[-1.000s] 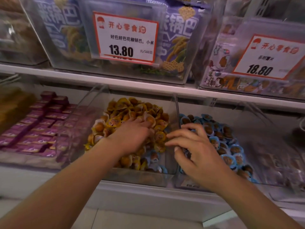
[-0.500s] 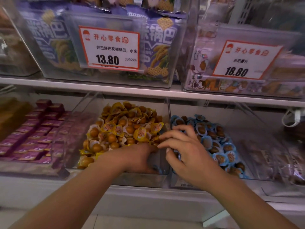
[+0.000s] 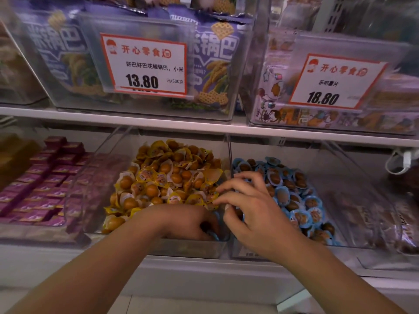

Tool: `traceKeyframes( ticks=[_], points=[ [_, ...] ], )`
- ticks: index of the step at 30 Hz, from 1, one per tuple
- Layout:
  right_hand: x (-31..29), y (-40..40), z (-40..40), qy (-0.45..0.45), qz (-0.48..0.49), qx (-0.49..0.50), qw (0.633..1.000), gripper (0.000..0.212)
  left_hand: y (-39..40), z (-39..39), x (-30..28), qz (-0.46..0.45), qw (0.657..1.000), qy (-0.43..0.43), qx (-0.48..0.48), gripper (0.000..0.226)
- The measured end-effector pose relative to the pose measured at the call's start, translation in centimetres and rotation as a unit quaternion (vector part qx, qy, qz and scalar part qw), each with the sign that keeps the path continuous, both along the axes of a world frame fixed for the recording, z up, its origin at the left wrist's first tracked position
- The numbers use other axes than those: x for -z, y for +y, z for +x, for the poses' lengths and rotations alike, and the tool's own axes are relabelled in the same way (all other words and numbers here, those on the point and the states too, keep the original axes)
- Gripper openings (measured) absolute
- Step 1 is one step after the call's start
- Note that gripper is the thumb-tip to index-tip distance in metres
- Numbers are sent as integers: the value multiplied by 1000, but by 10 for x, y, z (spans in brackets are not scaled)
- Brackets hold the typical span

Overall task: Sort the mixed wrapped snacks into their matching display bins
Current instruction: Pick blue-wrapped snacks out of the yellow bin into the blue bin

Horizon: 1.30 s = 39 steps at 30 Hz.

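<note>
A clear bin (image 3: pixel 106 155) in the middle of the lower shelf holds a heap of yellow-wrapped snacks (image 3: pixel 167 175). To its right a second clear bin (image 3: pixel 353 177) holds blue-wrapped snacks (image 3: pixel 292 193). My left hand (image 3: pixel 188 220) is curled down in the front right corner of the yellow bin, fingers closed on a blue-wrapped snack (image 3: pixel 214 234) that shows only at its edge. My right hand (image 3: pixel 251 207) hovers over the divider between the two bins, fingers spread and bent, and I cannot tell whether it holds anything.
Purple boxed snacks (image 3: pixel 43 186) fill the bin on the left. The shelf above (image 3: pixel 204 126) carries clear bins of purple snack bags (image 3: pixel 215 55) with price tags (image 3: pixel 145 64) reading 13.80 and 18.80. A white shelf front runs below the bins.
My left hand has slid from the top of the yellow heap down to the bin's front right corner. My right hand has stayed near the divider. The view has tilted up slightly.
</note>
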State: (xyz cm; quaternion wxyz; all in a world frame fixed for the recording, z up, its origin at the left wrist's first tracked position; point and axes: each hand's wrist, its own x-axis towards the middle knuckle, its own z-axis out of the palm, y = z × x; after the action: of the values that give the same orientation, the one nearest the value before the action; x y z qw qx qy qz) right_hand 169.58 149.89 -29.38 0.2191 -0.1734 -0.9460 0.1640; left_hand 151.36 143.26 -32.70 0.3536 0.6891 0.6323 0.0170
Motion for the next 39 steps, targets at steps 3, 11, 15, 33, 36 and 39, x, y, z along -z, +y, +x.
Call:
traceKeyframes(
  ticks=[3,11,15,33,36,39],
  points=[
    [0,-2,-1,5,5,6,1000,33,6,1,4,-23,1000,12,-10,35],
    [4,0,-1,9,14,6,1000,38,11,-1,12,-37,999,5,-18,38],
    [4,0,-1,10,15,5,1000,38,7,-2,12,-32,999,-3,-16,36],
    [8,0,-3,35,32,25,999,33,-3,-22,-15,248,775,-338,-472,40],
    [2,-7,-12,94,80,58,991,25,-9,-32,-25,234,627,-505,-544,31],
    [-7,-23,-29,154,30,43,987,27,-24,-36,-35,190,552,-606,-540,39]
  ],
)
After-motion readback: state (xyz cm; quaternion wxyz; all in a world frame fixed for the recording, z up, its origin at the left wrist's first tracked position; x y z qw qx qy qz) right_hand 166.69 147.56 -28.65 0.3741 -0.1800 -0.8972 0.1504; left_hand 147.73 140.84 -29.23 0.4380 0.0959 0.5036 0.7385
